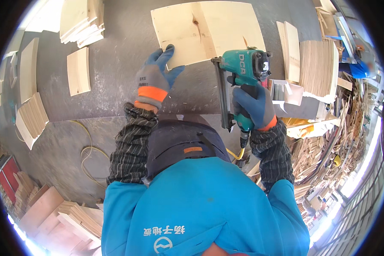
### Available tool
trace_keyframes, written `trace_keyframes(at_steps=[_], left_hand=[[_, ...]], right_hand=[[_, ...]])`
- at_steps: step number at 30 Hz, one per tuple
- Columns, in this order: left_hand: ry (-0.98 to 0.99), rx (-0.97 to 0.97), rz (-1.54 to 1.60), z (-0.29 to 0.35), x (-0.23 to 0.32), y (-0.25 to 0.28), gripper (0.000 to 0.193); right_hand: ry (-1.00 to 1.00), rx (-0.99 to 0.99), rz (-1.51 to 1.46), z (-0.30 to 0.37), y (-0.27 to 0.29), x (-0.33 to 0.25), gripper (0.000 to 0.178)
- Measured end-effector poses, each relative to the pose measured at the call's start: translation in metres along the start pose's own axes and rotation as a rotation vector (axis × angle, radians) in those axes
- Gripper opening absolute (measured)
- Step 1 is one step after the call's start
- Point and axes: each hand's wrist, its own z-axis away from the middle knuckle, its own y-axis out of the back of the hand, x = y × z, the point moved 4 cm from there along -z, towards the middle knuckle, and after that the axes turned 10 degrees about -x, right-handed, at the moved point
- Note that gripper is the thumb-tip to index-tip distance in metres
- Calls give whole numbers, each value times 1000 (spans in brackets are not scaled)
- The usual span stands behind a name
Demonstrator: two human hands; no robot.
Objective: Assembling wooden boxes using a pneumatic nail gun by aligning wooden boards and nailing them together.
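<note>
My right hand (257, 106) is wrapped round the grip of a teal and black pneumatic nail gun (239, 64). Its long dark magazine points back toward me, and its nose is by the near edge of a pale wooden panel (230, 25). A yellow air hose (235, 154) joins the gun below the grip. My left hand (158, 70), in a grey and blue glove, is at the panel's near left corner. Its thumb and forefinger are spread along the two edges there. The panel lies on a dark worktable (119, 64) and has a knot and a browner band.
Stacked boards (79, 21) stand at the far left, with a single small board (78, 71) nearer. On the right are a tall stack of thin boards (315, 68) and two narrow strips (289, 51). Wood scraps (320, 149) heap beyond the table. Yellow hose (87, 162) loops across the floor.
</note>
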Motion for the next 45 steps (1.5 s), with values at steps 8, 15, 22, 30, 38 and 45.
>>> trace_keyframes(at_steps=[8, 15, 22, 30, 38, 45], left_hand=[[-18, 60, -114, 5, 2, -1, 60], [-63, 106, -178, 4, 3, -2, 60], [-69, 125, -189, 4, 3, -1, 60], [-76, 130, -179, 6, -2, -4, 62], [-60, 106, -178, 4, -6, -5, 62], [-32, 51, -158, 5, -6, -2, 59]], right_hand=[[-56, -11, 51, -19, -16, -2, 46], [-64, -5, 58, -21, -20, -3, 47], [-59, -3, 79, -24, -18, 1, 47], [-63, 6, 94, -23, -23, -4, 46], [-65, 17, 84, -18, -30, -13, 37], [-116, -58, 94, -19, -48, -12, 45]])
